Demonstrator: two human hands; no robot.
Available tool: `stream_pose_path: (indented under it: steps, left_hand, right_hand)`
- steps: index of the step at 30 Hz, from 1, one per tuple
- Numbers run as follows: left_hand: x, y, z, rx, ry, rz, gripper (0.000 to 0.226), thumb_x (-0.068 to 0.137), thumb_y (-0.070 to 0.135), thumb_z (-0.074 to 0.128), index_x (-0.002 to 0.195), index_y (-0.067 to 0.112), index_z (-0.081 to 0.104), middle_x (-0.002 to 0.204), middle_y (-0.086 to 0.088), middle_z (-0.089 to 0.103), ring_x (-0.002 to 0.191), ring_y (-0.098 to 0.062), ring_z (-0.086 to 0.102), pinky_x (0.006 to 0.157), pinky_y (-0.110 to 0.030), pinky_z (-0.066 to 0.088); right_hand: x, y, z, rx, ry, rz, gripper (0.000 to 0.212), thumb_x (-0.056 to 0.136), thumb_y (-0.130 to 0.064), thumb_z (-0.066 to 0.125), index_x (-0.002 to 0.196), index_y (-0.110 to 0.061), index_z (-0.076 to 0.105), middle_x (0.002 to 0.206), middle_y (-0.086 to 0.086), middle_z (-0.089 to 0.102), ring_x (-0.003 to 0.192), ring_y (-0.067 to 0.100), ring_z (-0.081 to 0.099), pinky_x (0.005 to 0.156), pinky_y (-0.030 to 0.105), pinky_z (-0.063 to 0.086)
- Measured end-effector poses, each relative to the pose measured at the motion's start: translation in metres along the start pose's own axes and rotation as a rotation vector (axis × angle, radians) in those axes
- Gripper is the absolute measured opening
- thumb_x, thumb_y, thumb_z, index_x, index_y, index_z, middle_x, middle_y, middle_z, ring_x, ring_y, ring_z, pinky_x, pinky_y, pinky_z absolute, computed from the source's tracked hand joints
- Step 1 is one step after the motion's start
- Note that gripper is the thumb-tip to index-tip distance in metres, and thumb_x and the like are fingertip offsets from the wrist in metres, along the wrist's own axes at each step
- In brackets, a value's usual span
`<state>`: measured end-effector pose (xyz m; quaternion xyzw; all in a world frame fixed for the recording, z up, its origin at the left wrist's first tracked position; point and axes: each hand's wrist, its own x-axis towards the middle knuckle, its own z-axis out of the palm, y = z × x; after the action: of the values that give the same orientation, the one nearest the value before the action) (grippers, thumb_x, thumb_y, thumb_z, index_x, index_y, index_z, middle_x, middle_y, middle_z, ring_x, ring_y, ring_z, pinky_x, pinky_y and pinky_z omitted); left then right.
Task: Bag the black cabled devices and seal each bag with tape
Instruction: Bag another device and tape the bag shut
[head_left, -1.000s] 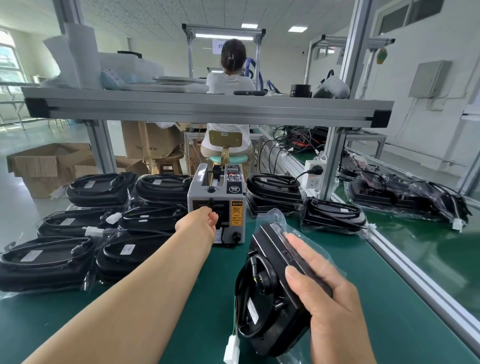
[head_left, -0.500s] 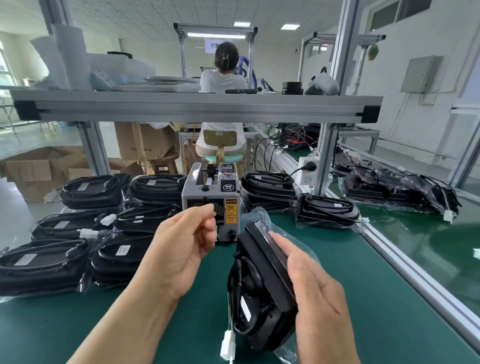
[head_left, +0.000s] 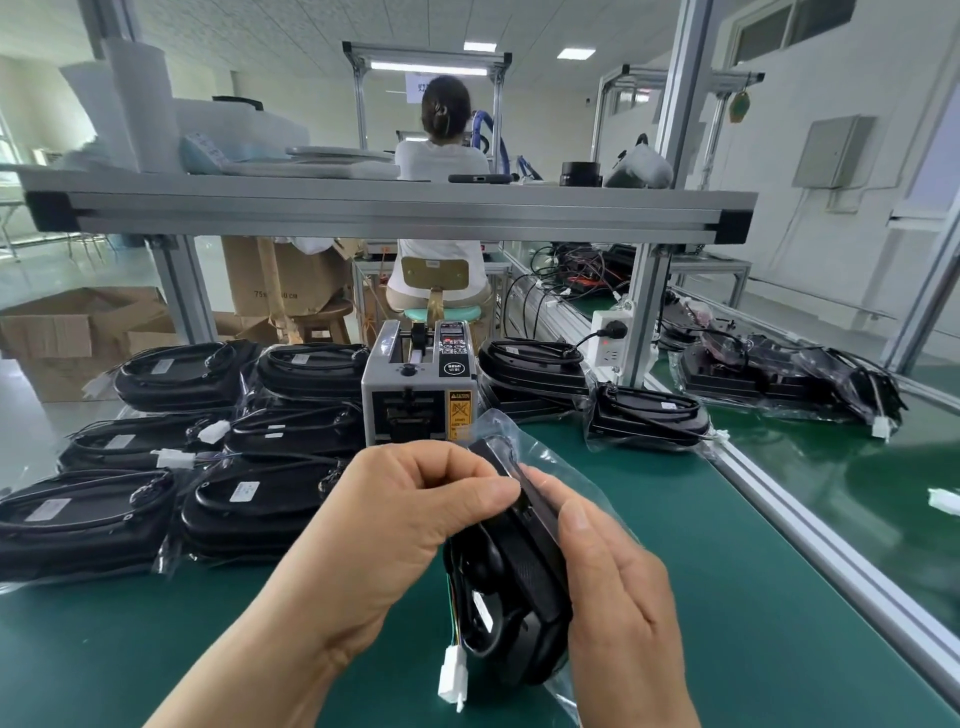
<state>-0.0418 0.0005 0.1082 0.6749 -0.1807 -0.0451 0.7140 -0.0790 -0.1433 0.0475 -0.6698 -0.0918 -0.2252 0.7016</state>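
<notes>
Gripping the stiff-looking black cabled device by its body, the right hand lets the left hand pinch the likely slippery bag.

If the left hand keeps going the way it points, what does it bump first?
Probably the bagged black device, just ahead of the left hand; they look nearly touching, but depth is unclear.
</notes>
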Motion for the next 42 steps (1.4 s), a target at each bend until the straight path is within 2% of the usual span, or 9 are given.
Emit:
stream_pose_path:
  steps: [2, 9, 11, 16, 21, 24, 27, 42]
  left_hand:
    - [0.000, -0.002, 0.000, 0.001, 0.018, -0.004, 0.027, 0.059, 0.032, 0.081, 0.070, 0.008, 0.074, 0.071, -0.013, 0.069, 0.064, -0.020, 0.063, 0.066, -0.032, 0.052]
    - [-0.003, -0.005, -0.001, 0.113, 0.053, 0.028, 0.026, 0.061, 0.029, 0.090, 0.068, 0.010, 0.073, 0.068, -0.009, 0.068, 0.062, -0.016, 0.061, 0.064, -0.029, 0.051]
    - [-0.002, -0.006, 0.000, 0.136, 0.067, 0.031, 0.021, 0.064, 0.028, 0.084, 0.068, 0.010, 0.073, 0.066, -0.010, 0.066, 0.061, -0.018, 0.059, 0.065, -0.033, 0.051]
    - [-0.003, -0.006, 0.000, 0.209, 0.082, 0.041, 0.020, 0.066, 0.032, 0.077, 0.068, 0.013, 0.073, 0.072, -0.029, 0.060, 0.060, -0.021, 0.054, 0.064, -0.035, 0.049]
    - [-0.003, -0.008, 0.000, 0.239, 0.094, 0.054, 0.022, 0.065, 0.034, 0.077, 0.070, 0.012, 0.073, 0.074, -0.031, 0.060, 0.059, -0.022, 0.054, 0.063, -0.036, 0.049]
    - [-0.002, -0.010, 0.000, 0.256, 0.112, 0.067, 0.021, 0.066, 0.033, 0.081, 0.070, 0.014, 0.074, 0.063, -0.019, 0.058, 0.057, -0.020, 0.051, 0.060, -0.033, 0.047]
    - [-0.002, -0.011, 0.000, 0.270, 0.132, 0.073, 0.016, 0.074, 0.024, 0.084, 0.068, 0.014, 0.073, 0.059, -0.006, 0.052, 0.056, -0.018, 0.048, 0.057, -0.029, 0.045]
    - [-0.009, -0.011, 0.003, 0.360, 0.193, 0.090, 0.013, 0.071, 0.027, 0.078, 0.065, 0.018, 0.071, 0.050, 0.008, 0.043, 0.048, -0.006, 0.038, 0.046, -0.016, 0.037]
  right_hand:
    - [0.000, 0.000, 0.002, 0.000, 0.008, -0.001, 0.037, 0.093, -0.034, 0.045, 0.114, -0.034, 0.075, 0.111, -0.009, 0.076, 0.110, 0.014, 0.069, 0.098, 0.044, 0.051]
    - [-0.002, 0.000, 0.005, -0.001, 0.012, 0.008, 0.039, 0.092, -0.035, 0.044, 0.116, -0.029, 0.074, 0.111, -0.009, 0.076, 0.110, 0.015, 0.069, 0.099, 0.045, 0.051]
    - [-0.002, -0.001, 0.005, -0.002, 0.011, 0.010, 0.039, 0.091, -0.035, 0.045, 0.116, -0.028, 0.074, 0.111, -0.010, 0.076, 0.110, 0.014, 0.069, 0.099, 0.045, 0.051]
    - [-0.001, 0.000, 0.007, 0.004, 0.014, 0.011, 0.039, 0.091, -0.035, 0.045, 0.117, -0.027, 0.074, 0.113, -0.008, 0.075, 0.112, 0.015, 0.069, 0.100, 0.046, 0.051]
    - [-0.002, 0.000, 0.007, -0.033, 0.028, -0.001, 0.038, 0.091, -0.035, 0.045, 0.116, -0.031, 0.074, 0.115, -0.014, 0.074, 0.115, 0.011, 0.066, 0.103, 0.043, 0.049]
    - [-0.002, 0.000, 0.008, -0.038, 0.028, -0.012, 0.038, 0.092, -0.035, 0.045, 0.116, -0.031, 0.074, 0.115, -0.015, 0.074, 0.115, 0.009, 0.066, 0.103, 0.042, 0.049]
    - [-0.002, -0.001, 0.008, -0.036, 0.021, -0.010, 0.038, 0.092, -0.035, 0.045, 0.116, -0.032, 0.073, 0.116, -0.015, 0.073, 0.115, 0.009, 0.066, 0.102, 0.042, 0.049]
    - [-0.004, 0.001, 0.009, -0.032, 0.007, -0.028, 0.039, 0.094, -0.033, 0.044, 0.120, -0.031, 0.072, 0.119, -0.014, 0.072, 0.119, 0.011, 0.065, 0.104, 0.044, 0.049]
